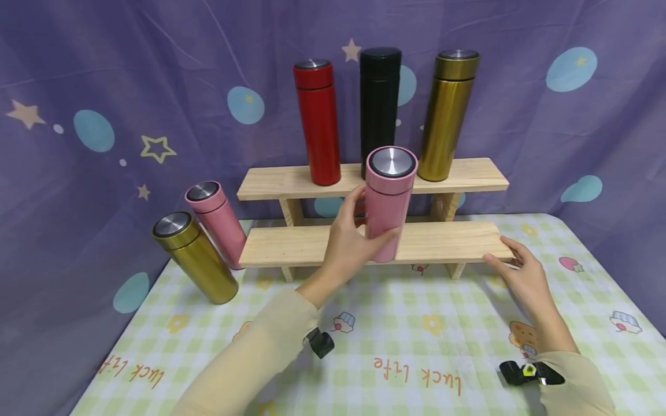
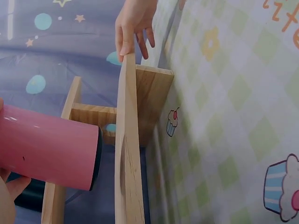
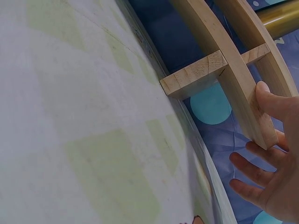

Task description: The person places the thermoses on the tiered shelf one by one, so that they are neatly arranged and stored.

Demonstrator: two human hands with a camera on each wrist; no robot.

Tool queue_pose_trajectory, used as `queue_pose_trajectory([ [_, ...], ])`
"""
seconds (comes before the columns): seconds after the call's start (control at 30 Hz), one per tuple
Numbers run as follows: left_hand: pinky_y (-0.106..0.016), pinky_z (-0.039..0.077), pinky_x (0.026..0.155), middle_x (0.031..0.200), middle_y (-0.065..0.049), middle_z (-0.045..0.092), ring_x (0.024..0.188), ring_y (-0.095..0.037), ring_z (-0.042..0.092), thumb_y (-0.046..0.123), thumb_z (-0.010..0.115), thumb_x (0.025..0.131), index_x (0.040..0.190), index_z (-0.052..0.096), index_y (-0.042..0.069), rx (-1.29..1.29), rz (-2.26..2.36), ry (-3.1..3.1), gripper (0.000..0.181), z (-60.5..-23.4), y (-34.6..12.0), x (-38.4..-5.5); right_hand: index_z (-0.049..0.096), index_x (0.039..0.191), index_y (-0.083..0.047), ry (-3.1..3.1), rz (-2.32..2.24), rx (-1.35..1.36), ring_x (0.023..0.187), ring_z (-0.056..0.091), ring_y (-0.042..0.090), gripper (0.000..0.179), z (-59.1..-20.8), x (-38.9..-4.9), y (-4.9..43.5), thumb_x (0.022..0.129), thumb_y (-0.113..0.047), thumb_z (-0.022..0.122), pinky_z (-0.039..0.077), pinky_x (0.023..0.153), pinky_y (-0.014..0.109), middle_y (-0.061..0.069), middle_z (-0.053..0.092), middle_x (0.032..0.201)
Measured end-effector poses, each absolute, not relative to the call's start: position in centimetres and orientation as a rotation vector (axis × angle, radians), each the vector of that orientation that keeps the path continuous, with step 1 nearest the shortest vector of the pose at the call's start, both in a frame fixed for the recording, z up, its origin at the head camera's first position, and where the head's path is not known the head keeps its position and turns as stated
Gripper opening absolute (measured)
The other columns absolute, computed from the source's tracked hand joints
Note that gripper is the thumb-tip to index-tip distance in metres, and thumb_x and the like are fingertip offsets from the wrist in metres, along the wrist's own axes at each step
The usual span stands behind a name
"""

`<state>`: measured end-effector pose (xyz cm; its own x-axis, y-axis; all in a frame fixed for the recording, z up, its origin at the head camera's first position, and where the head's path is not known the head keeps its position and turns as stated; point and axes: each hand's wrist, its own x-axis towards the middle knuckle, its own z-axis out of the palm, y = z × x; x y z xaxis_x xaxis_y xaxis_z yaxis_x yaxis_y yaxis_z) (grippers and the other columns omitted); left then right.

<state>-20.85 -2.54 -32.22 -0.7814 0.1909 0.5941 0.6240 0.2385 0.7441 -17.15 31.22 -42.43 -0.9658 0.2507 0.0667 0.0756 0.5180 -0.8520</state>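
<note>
The step in hand was judged to be the setting of a pink flask (image 1: 387, 214) on the lower board (image 1: 291, 245) of the wooden stand (image 1: 465, 173). The flask stood near upright, over the middle of that board; the left wrist view showed its base apart from the wood.

The left hand (image 1: 350, 240) had a firm grip on the flask, thumb and fingers bent around its sides and spread no wider than its body. The right hand (image 1: 528, 283) pinched the right end of the lower board between thumb and forefinger, the other fingers loose; this was judged to be a steadying hold.

In the inspector's opinion, the next move called for lowering the base level onto the board, back from its front edge, before the left hand released, with the stand kept from shifting.

On the stand's upper board were a red flask (image 1: 318, 127), a black flask (image 1: 378, 104) and a tall gold flask (image 1: 447, 127). Left of the stand stood a second pink flask (image 1: 221, 222), just beside its end, and a shorter gold flask (image 1: 203, 266) nearer the front.

A green-and-white checked cloth (image 1: 406, 323), printed with cupcakes and lettering, lay beneath the stand. Behind it hung a purple curtain (image 1: 171, 58) patterned with stars and blue ovals.
</note>
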Motion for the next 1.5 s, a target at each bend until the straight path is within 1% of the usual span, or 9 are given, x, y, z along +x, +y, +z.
queue_pose_trajectory([
  [0.13,-0.029,0.051,0.09,0.131,-0.005,0.055,0.116,-0.016,0.055,0.021,0.089,0.075,0.145,0.039,0.012,-0.756,-1.543,-2.167,0.087,-32.2,-1.6,-21.5,0.023,0.158,-0.01,-2.576,1.434,-0.289,0.132,0.038,0.052,0.089,-42.4,-17.2,31.2,0.092,-0.054,0.063,0.038,0.097,0.064,0.022,0.02,0.159],
  [0.4,-0.029,0.051,0.091,0.132,-0.007,0.054,0.116,-0.016,0.055,0.019,0.088,0.075,0.143,0.037,0.013,-0.815,-1.538,-2.154,0.085,-32.1,0.1,-22.5,0.024,0.157,-0.009,-2.596,1.4,-0.291,0.13,0.041,0.05,0.087,-42.1,-17.0,31.0,0.092,-0.053,0.063,0.044,0.092,0.055,0.023,0.022,0.159],
  [0.63,-0.026,0.049,0.092,0.135,-0.007,0.053,0.117,-0.016,0.055,0.019,0.088,0.076,0.143,0.035,0.013,-0.84,-1.525,-2.126,0.086,-31.8,1.7,-23.3,0.025,0.157,-0.009,-2.607,1.387,-0.277,0.13,0.042,0.05,0.087,-42.0,-17.1,31.0,0.093,-0.053,0.063,0.046,0.084,0.04,0.023,0.022,0.159],
  [0.83,-0.027,0.048,0.093,0.137,-0.005,0.049,0.119,-0.015,0.052,0.023,0.088,0.076,0.147,0.033,0.013,-0.806,-1.54,-2.169,0.091,-31.7,3.1,-23.6,0.024,0.157,-0.009,-2.606,1.396,-0.267,0.13,0.04,0.051,0.087,-42.1,-17.2,31.1,0.093,-0.053,0.062,0.044,0.091,0.056,0.023,0.02,0.159],
  [0.87,-0.026,0.048,0.093,0.137,-0.004,0.049,0.119,-0.015,0.052,0.024,0.088,0.076,0.147,0.033,0.013,-0.799,-1.552,-2.18,0.091,-31.7,3.3,-23.6,0.023,0.158,-0.009,-2.607,1.397,-0.268,0.13,0.04,0.051,0.088,-42.1,-17.2,31.1,0.093,-0.054,0.062,0.046,0.09,0.053,0.023,0.02,0.159],
  [1.07,-0.026,0.048,0.093,0.137,-0.003,0.051,0.119,-0.012,0.053,0.024,0.088,0.077,0.149,0.032,0.015,-0.782,-1.639,-2.209,0.092,-32.3,4.7,-23.8,0.022,0.158,-0.009,-2.618,1.403,-0.278,0.13,0.04,0.052,0.088,-42.2,-17.1,31.2,0.093,-0.054,0.062,0.045,0.091,0.055,0.024,0.02,0.159],
  [1.1,-0.026,0.048,0.094,0.137,-0.003,0.051,0.119,-0.011,0.053,0.024,0.088,0.077,0.15,0.032,0.015,-0.775,-1.638,-2.218,0.092,-32.4,4.9,-23.8,0.022,0.158,-0.009,-2.619,1.404,-0.277,0.13,0.04,0.052,0.088,-42.3,-17.1,31.2,0.093,-0.054,0.062,0.042,0.093,0.06,0.024,0.019,0.159],
  [1.3,-0.033,0.048,0.097,0.136,-0.004,0.051,0.119,-0.011,0.052,0.025,0.087,0.077,0.149,0.033,0.013,-0.749,-1.597,-2.251,0.091,-32.9,5.2,-23.8,0.023,0.158,-0.009,-2.606,1.416,-0.259,0.131,0.038,0.052,0.087,-42.3,-17.3,31.2,0.093,-0.053,0.062,0.04,0.094,0.062,0.024,0.017,0.16],
  [1.5,-0.029,0.047,0.096,0.135,-0.003,0.051,0.119,-0.011,0.053,0.024,0.088,0.077,0.148,0.034,0.014,-0.751,-1.609,-2.244,0.09,-33.5,5.6,-23.9,0.022,0.158,-0.009,-2.613,1.417,-0.272,0.131,0.038,0.053,0.087,-42.5,-17.2,31.2,0.093,-0.052,0.062,0.04,0.094,0.064,0.024,0.017,0.16],
])
